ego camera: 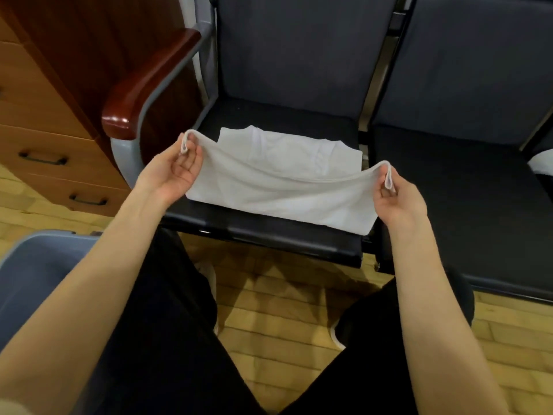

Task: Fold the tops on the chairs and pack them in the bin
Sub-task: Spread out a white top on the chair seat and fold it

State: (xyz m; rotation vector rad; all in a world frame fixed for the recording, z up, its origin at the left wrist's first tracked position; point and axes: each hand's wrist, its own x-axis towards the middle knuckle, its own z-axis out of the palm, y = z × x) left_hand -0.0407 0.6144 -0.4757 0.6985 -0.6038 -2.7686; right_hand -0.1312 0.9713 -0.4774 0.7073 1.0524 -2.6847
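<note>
The white top point(278, 178) is lying on the seat of the left chair point(269, 232), its near hem being lifted. The left hand point(172, 169) is pinching one hem corner at about 10 o'clock of the cloth; the right hand point(398, 196) is pinching the other at about 3 o'clock. The hem is sagging between the fingers, so the fold could be landing crooked or bunching if one corner is slipping. The bin point(39, 265) is sitting at 8 o'clock.
</note>
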